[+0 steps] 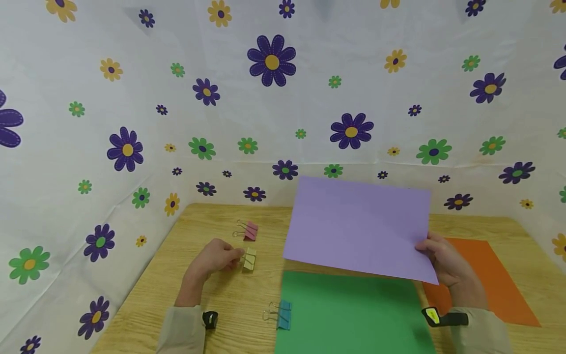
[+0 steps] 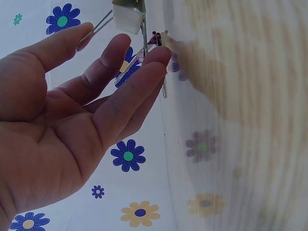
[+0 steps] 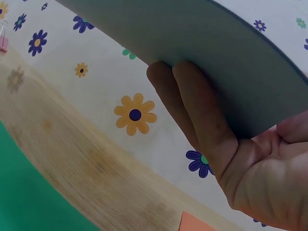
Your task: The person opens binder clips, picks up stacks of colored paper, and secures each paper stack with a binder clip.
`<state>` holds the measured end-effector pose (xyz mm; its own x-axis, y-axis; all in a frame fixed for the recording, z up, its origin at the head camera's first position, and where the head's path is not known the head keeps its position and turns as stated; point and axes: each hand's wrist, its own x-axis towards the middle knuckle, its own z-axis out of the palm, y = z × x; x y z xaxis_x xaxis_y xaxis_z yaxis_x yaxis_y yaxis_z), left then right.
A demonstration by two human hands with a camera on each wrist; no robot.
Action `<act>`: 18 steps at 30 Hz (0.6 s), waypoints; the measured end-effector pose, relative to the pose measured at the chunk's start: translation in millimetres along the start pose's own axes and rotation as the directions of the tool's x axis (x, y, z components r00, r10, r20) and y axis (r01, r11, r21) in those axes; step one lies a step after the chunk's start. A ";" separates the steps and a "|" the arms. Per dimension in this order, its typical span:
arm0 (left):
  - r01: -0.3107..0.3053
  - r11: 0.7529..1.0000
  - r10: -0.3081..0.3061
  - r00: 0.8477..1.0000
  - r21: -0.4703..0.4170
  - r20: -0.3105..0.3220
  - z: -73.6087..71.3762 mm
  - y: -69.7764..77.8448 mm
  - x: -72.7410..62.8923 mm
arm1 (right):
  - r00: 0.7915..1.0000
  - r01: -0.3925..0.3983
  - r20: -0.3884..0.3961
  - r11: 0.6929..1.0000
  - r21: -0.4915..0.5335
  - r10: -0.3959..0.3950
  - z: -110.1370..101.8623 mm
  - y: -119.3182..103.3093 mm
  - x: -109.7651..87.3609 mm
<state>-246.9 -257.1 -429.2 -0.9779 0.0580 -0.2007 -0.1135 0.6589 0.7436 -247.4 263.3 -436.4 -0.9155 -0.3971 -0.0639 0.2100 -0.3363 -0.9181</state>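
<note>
Soft, even light from above brightens the head view, leaving faint shadows under the left hand point(image 1: 218, 256), toward the left edge of the table point(image 1: 236, 305), and on the green paper sheet point(image 1: 345, 319). The 2 wrist views are dimmer: the underside of the purple paper sheet point(image 3: 207, 43) falls into grey shade, and blurred flower reflections point(image 2: 202, 147) haze the glossy, washed-out wood near the table's edge.
</note>
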 end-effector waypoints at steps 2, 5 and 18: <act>0.001 1.000 -0.001 1.000 -0.004 0.000 0.3 -0.2 0.0 | 1.000 -0.006 0.000 1.000 -0.011 0.006 0.4 -0.1 0.0; 0.001 1.000 -0.001 1.000 -0.011 -0.001 0.8 -0.5 -0.1 | 1.000 -0.005 0.007 1.000 -0.014 0.005 0.0 0.5 0.2; -0.002 1.000 0.001 1.000 -0.012 -0.005 3.7 -1.7 0.6 | 0.999 0.007 0.033 0.999 -0.044 -0.006 -1.2 1.6 -0.9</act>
<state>-246.7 -255.4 -433.0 -0.9790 0.0550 -0.1962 -0.1141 0.6499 0.7514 -246.6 264.1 -438.3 -0.9051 -0.4227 -0.0457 0.1879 -0.3014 -0.9348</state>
